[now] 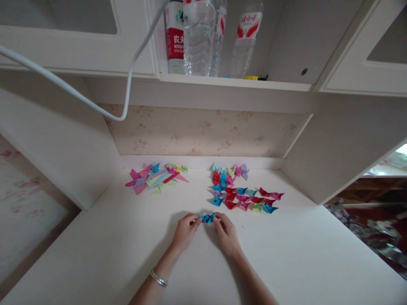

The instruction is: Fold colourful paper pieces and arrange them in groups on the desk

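Observation:
A small blue folded-paper piece (207, 218) is held between my two hands, low over the white desk. My left hand (186, 231) pinches its left end, and a silver bangle circles that wrist. My right hand (227, 234) pinches the right end between thumb and fingers. Just beyond my right hand lie several folded-paper boat-like pieces (243, 198) in rows, in red, pink, blue, purple and green. Behind them sits a cluster of folded-paper pieces (223, 178). To the left is a loose heap of coloured paper pieces (155, 180), some long and pointed.
The white desk (127, 250) meets a low ledge and flowered wallpaper at the back. Overhead, a shelf (235, 82) holds several plastic bottles (199, 42). A white cable (73, 94) hangs down at the upper left. Side panels close in both ends.

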Demonstrator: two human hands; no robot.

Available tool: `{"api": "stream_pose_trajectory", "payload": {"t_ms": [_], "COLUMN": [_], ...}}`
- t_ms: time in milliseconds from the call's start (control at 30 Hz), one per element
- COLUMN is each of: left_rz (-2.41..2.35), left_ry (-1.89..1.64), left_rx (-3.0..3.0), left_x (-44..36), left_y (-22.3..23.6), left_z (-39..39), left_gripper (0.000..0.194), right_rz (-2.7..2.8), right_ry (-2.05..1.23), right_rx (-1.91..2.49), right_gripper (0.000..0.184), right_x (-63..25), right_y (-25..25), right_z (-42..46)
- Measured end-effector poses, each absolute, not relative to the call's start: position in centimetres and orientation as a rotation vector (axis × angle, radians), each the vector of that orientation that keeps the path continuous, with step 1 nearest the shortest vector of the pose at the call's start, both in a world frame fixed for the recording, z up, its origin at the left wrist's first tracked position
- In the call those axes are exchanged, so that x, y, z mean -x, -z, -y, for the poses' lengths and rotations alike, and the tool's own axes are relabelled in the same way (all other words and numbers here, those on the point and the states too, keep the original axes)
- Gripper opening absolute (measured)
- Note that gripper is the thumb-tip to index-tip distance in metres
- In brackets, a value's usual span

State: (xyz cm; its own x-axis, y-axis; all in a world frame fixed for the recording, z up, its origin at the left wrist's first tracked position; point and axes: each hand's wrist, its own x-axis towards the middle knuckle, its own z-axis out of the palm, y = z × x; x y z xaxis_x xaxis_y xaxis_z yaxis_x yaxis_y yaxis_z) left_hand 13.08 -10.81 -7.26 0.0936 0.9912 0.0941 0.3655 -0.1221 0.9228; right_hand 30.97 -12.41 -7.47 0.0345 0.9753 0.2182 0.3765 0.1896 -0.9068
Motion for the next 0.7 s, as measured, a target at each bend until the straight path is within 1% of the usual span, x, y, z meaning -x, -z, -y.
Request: {"api": "stream_pose_trajectory", "payload": {"t_ms": [167, 700], "left_rz": [-1.372, -1.411], "left_ry": [-0.982, -1.0], "left_rx": [-1.779, -1.683], "left_x": [-13.11, -12.7], "left_y": [6.89, 6.98], "left_z": [11.52, 11.62], "left_gripper": [0.038, 0.042], "right_rz": [1.541, 1.579], "right_ry": [-0.758, -0.767], "right_rx": [1.325, 1.3], "right_gripper": [0.03, 0.03], "right_x": [-30.98, -31.43], "right_y": [7.59, 6.78], "right_z": [12.25, 12.36]}}
